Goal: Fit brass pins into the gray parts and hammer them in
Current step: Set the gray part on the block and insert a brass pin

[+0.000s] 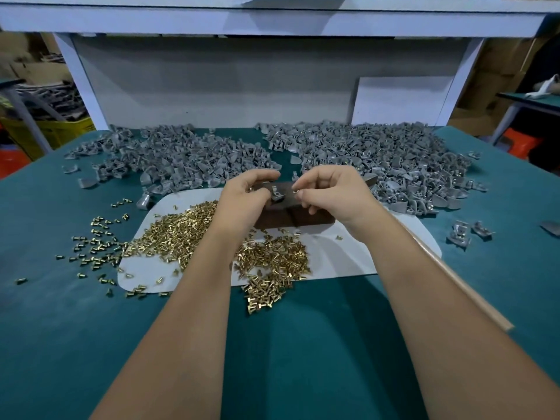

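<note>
The left hand (pixel 245 192) is pinching a small gray plastic part (pixel 277 194) over the dark brown block (pixel 291 213); just beside it, the right hand (pixel 333 189) is pinching a short brass pin (pixel 296 192). Loose brass pins (pixel 181 231) are lying on the green tabletop (pixel 303 344).

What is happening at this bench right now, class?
A person is assembling small parts by hand. The left hand holds a gray part over a dark brown block, while the right hand pinches a brass pin right beside it, not yet fitted. Loose brass pins are heaped on a white sheet, and heaps of gray parts lie behind on the green table. A wooden stick, perhaps the hammer's handle, lies under the right forearm.
</note>
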A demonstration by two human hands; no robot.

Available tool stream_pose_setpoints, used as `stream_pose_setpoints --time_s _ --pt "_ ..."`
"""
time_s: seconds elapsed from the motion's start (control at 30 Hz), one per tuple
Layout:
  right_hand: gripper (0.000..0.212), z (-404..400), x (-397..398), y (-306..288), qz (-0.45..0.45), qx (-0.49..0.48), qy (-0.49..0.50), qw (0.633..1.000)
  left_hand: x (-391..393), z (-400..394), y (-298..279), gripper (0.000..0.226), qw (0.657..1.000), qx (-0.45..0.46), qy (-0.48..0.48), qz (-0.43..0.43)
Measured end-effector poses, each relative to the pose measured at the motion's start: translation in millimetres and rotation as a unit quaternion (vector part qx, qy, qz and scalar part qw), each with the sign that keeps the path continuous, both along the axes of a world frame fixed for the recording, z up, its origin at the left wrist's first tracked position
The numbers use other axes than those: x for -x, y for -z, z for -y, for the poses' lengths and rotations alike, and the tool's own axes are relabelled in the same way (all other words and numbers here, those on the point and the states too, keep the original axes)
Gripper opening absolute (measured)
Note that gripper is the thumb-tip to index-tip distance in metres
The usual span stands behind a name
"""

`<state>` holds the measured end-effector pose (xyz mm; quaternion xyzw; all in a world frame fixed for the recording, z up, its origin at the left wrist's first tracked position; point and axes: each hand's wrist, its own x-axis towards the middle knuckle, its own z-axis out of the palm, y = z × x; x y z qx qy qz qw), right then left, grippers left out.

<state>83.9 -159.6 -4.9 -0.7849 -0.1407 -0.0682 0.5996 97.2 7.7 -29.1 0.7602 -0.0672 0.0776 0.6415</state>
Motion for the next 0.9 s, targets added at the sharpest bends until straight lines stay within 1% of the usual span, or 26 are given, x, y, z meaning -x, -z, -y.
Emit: stream_pose_setpoints --time_s 0.1,0.17,0.33,0.43,0.53,0.6,0.67,0.8,0.9 --pt "0.020 1.2 -1.2 1.8 0.001 -0.035 0.020 0.999 0.7 1.9 1.7 0.037 0.999 -0.039 0.009 0.013" --pt "0.021 1.2 -2.4 1.8 0.002 -0.046 0.041 0.998 -1.0 2.9 3.1 0.031 0.999 -0.035 -0.006 0.013" --pt "0.027 -0.8 -6.4 3.7 0.016 -0.019 0.103 0.994 -3.5 4.4 5.6 0.024 0.999 -0.015 -0.021 0.021" --pt "0.034 -3.2 -8.7 5.4 0.014 -0.008 0.109 0.994 -3.3 2.9 5.5 0.022 1.000 0.001 -0.021 0.020" --pt "0.036 -4.4 -8.9 6.4 0.011 0.013 0.123 0.992 -3.9 0.5 4.2 0.024 0.999 -0.013 -0.037 0.016" --pt "0.034 -4.5 -8.7 7.0 0.015 0.020 0.131 0.991 -4.6 -0.1 3.2 0.023 0.999 -0.012 -0.048 0.001" --pt "0.032 -4.5 -8.8 7.9 0.027 0.025 0.136 0.990 -4.6 0.7 3.0 0.017 0.998 -0.031 -0.054 -0.006" --pt "0.017 -7.4 -9.4 10.0 0.039 0.031 0.138 0.989 -3.8 3.1 3.4 0.007 0.997 -0.064 -0.050 0.009" --pt "0.014 -11.4 -10.5 9.9 0.053 0.043 0.148 0.987 -3.8 3.1 3.7 0.006 0.996 -0.073 -0.043 0.017"
